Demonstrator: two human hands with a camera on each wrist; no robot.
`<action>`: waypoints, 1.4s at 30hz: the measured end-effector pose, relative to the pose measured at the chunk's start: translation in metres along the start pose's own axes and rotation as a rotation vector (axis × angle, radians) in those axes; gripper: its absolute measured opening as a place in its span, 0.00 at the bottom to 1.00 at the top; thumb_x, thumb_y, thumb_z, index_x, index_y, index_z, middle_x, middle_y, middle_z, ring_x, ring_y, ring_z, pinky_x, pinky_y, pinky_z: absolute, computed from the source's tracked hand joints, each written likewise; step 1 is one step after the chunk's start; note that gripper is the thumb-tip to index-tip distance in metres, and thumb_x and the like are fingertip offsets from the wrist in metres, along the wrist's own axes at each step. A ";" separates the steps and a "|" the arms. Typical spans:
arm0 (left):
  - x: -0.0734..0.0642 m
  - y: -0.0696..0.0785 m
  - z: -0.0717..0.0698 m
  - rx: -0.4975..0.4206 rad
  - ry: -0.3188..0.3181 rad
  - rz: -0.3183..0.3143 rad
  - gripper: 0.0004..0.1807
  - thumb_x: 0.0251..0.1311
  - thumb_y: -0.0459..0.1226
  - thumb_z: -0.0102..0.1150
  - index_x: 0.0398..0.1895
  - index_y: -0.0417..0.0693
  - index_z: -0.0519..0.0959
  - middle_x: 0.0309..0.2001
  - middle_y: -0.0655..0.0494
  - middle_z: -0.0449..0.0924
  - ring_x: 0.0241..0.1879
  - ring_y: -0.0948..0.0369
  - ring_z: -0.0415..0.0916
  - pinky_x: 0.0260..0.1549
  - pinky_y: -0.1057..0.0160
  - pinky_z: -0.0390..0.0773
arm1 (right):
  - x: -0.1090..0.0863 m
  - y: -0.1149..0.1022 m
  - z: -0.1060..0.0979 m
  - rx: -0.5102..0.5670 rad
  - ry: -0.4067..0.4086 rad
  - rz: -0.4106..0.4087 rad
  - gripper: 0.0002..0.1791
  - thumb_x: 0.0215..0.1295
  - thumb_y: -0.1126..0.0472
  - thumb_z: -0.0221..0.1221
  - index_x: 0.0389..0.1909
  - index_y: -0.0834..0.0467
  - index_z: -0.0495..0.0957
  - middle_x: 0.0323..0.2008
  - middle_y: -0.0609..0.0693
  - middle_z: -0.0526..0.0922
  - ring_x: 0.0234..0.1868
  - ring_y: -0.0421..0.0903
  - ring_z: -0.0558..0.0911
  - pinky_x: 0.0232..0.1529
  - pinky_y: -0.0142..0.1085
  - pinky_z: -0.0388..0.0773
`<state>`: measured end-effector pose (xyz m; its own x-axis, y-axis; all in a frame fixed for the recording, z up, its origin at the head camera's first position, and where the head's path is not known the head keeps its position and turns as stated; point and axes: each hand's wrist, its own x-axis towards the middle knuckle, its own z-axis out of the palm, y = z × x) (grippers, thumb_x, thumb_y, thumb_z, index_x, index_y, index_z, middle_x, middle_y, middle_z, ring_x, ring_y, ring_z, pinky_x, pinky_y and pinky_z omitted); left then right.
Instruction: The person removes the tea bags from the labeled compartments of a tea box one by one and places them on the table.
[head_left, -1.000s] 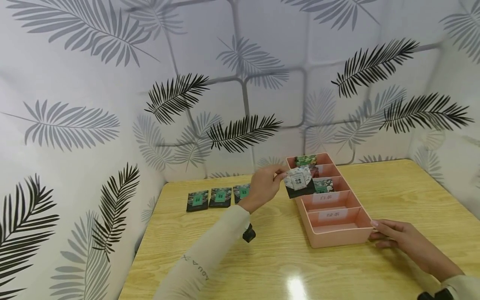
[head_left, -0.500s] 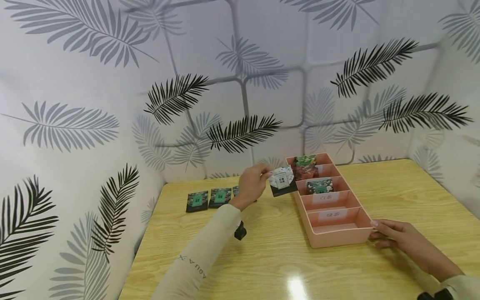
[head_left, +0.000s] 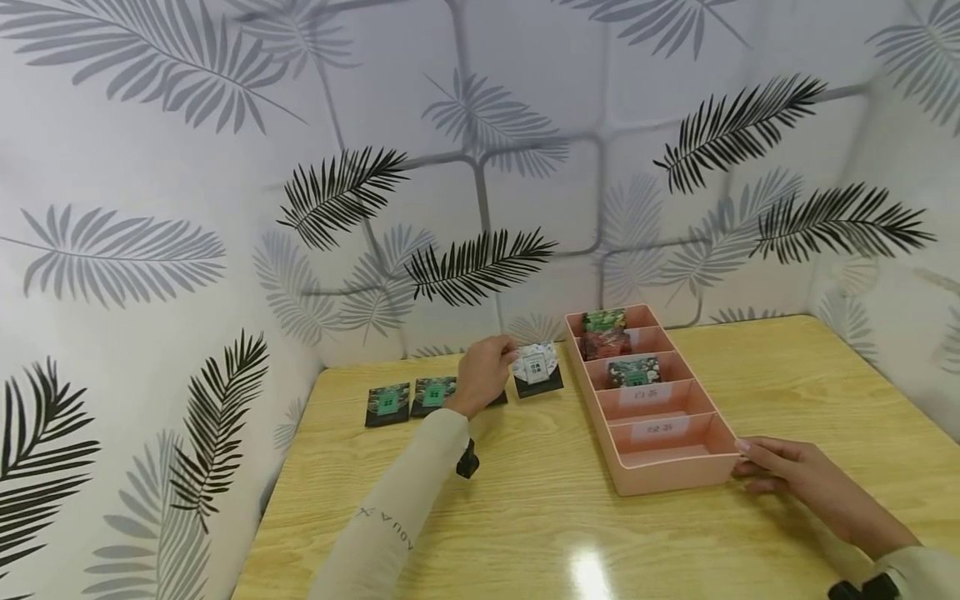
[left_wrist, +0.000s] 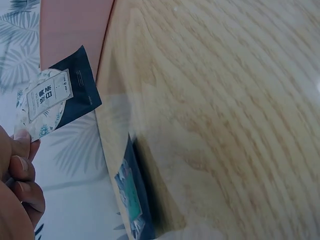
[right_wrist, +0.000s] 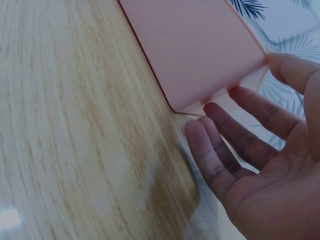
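My left hand (head_left: 482,375) pinches a white-and-black tea packet (head_left: 537,369) by its corner, just left of the pink divided box (head_left: 675,477). In the left wrist view, the tea packet (left_wrist: 50,97) is held up off the table, its printed face showing. Thumb on the rim and fingertips against the outer wall, my right hand (head_left: 806,483) grips the box's near right corner. The right wrist view shows those fingers (right_wrist: 255,132) lightly bent at the corner. A black-and-green packet (head_left: 635,372), a red packet (head_left: 606,343) and a green packet (head_left: 604,320) lie in the far compartments.
Two black-and-green packets, one at the left (head_left: 387,404) and one beside it (head_left: 433,394), lie on the wooden table (head_left: 525,500). Another packet (head_left: 497,400) is mostly behind my left hand. White labels (head_left: 660,428) mark the dividers. A leaf-patterned backdrop (head_left: 450,200) stands behind.
My left hand has carried the white-and-black tea packet leftward, from above the box to beside its left wall. The right hand stays at the box's corner.
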<state>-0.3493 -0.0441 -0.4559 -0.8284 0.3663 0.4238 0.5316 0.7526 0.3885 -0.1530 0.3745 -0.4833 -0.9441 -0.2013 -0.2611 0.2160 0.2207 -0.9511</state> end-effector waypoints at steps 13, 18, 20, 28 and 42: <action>0.003 -0.005 0.011 0.013 -0.065 -0.041 0.12 0.68 0.35 0.53 0.49 0.47 0.82 0.43 0.54 0.83 0.38 0.60 0.81 0.33 0.61 0.80 | -0.001 0.002 -0.002 0.008 -0.006 -0.028 0.33 0.75 0.49 0.46 0.65 0.74 0.59 0.47 0.56 0.82 0.48 0.48 0.82 0.48 0.42 0.78; 0.005 -0.011 0.017 0.062 -0.076 -0.064 0.12 0.68 0.36 0.53 0.49 0.48 0.82 0.43 0.54 0.83 0.35 0.61 0.81 0.28 0.62 0.79 | -0.001 0.003 -0.001 -0.004 0.006 -0.017 0.36 0.74 0.48 0.47 0.66 0.76 0.57 0.48 0.58 0.82 0.49 0.49 0.82 0.48 0.43 0.78; 0.006 -0.013 0.019 0.076 -0.078 -0.073 0.11 0.68 0.37 0.54 0.48 0.48 0.83 0.42 0.54 0.83 0.33 0.61 0.81 0.27 0.63 0.79 | -0.001 0.003 0.000 -0.005 0.006 -0.020 0.36 0.75 0.49 0.46 0.66 0.77 0.56 0.48 0.58 0.81 0.49 0.50 0.82 0.48 0.43 0.78; 0.006 -0.023 0.027 0.109 -0.082 -0.097 0.09 0.66 0.36 0.56 0.44 0.50 0.84 0.39 0.55 0.84 0.30 0.62 0.80 0.26 0.61 0.79 | -0.001 0.003 0.000 0.001 0.030 -0.024 0.33 0.75 0.49 0.46 0.64 0.75 0.61 0.47 0.59 0.81 0.48 0.50 0.82 0.48 0.42 0.77; 0.008 -0.027 0.033 0.103 -0.151 -0.162 0.13 0.66 0.36 0.56 0.53 0.48 0.79 0.38 0.55 0.80 0.26 0.62 0.76 0.19 0.63 0.74 | -0.004 -0.001 0.000 -0.001 0.038 -0.007 0.34 0.74 0.49 0.48 0.64 0.75 0.62 0.45 0.56 0.82 0.47 0.51 0.82 0.48 0.42 0.77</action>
<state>-0.3760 -0.0431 -0.4901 -0.9224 0.3085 0.2323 0.3755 0.8570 0.3528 -0.1490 0.3757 -0.4816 -0.9545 -0.1660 -0.2479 0.2091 0.2206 -0.9527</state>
